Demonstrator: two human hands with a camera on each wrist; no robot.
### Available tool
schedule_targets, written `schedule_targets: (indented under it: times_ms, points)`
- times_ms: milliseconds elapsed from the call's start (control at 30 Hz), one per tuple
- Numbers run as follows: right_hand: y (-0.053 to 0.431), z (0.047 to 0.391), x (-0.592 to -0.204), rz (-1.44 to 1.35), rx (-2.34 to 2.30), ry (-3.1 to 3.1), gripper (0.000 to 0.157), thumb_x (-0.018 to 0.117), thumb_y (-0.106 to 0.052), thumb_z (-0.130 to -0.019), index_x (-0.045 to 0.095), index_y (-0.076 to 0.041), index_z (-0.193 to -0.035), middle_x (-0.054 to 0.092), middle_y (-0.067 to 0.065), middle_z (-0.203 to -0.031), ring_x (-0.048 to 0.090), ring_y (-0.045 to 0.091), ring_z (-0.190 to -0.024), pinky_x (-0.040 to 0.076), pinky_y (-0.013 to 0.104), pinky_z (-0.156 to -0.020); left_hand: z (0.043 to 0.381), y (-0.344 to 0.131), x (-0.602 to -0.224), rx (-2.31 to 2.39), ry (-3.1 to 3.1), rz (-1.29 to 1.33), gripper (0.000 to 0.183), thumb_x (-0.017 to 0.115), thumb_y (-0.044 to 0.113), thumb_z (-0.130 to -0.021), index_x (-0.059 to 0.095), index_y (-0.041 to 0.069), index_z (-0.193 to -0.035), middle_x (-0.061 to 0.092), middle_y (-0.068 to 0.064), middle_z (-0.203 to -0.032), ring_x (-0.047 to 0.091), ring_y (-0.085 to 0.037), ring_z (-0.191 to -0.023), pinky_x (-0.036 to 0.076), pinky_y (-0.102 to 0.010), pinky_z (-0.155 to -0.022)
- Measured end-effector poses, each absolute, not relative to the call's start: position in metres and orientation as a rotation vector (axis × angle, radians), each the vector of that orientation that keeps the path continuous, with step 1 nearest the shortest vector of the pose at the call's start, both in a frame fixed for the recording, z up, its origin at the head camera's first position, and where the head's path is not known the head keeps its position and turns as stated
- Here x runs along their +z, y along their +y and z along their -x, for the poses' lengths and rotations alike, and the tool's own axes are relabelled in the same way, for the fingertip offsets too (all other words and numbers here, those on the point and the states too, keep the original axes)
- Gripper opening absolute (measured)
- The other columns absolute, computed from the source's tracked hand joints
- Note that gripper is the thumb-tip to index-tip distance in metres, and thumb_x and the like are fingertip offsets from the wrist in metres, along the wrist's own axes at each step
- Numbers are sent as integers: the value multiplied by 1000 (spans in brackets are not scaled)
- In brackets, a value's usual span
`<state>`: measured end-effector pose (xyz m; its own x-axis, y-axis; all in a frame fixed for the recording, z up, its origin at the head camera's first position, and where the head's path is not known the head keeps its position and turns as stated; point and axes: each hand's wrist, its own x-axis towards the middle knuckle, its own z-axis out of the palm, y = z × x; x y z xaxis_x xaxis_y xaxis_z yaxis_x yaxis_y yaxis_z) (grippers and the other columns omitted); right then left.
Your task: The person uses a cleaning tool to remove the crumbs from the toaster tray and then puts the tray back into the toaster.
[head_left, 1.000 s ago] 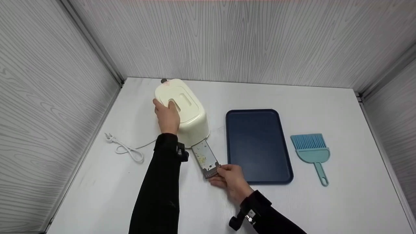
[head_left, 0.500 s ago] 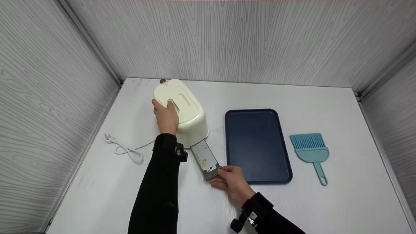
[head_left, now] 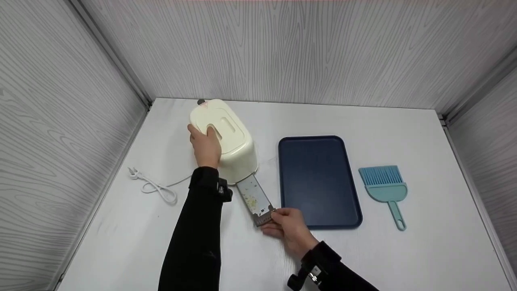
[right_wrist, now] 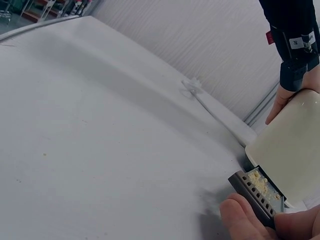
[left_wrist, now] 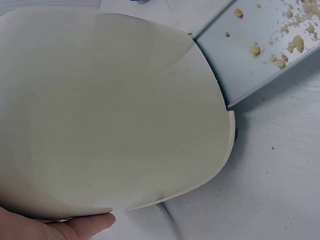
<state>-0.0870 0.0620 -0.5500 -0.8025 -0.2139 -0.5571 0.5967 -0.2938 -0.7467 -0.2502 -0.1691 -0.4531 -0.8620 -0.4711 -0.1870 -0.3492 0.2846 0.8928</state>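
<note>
A cream two-slot toaster (head_left: 236,159) stands at the left of the white table, turned at an angle. My left hand (head_left: 207,147) grips its left side, thumb at one slot and fingers over the edge. Out of its near end sticks a narrow metal crumb tray (head_left: 253,196), partly pulled out, its inner part hidden in the toaster. Yellowish crumbs (left_wrist: 297,44) lie scattered on the tray. My right hand (head_left: 293,230) pinches the tray's dark slotted front end (right_wrist: 252,197) between thumb and fingers, low over the table.
A navy rectangular tray (head_left: 319,182) lies right of the toaster. Beyond it is a teal hand brush (head_left: 387,192), bristles pointing away. The toaster's white plug (head_left: 135,173) and looped cord lie at left. Wood-grain panels (head_left: 282,52) enclose the back and sides.
The crumb tray has slid slightly farther out, toward me, with my right hand. The left hand keeps its grip on the toaster. The head view has shifted a little.
</note>
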Motion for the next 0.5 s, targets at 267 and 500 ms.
schedule_targets:
  times_ms: [267, 500]
  points:
    - [66, 86, -548, -498, -2127, 1438, 31, 53, 1, -105, 47, 16, -131, 72, 28, -107, 77, 26, -85, 62, 40, -86, 251, -167, -452, -1651, -2439, -784, 75, 34, 40, -112, -11, 11, -165, 8, -19, -171, 25, -34, -154, 27, -43, -124]
    - [68, 85, -546, -489, -2106, 1445, 30, 52, 0, -105, 48, 16, -130, 73, 26, -103, 77, 25, -83, 62, 39, -85, 251, -168, -451, -1662, -2450, -784, 75, 33, 41, -112, -13, 13, -165, 5, -17, -172, 25, -33, -155, 28, -43, -123]
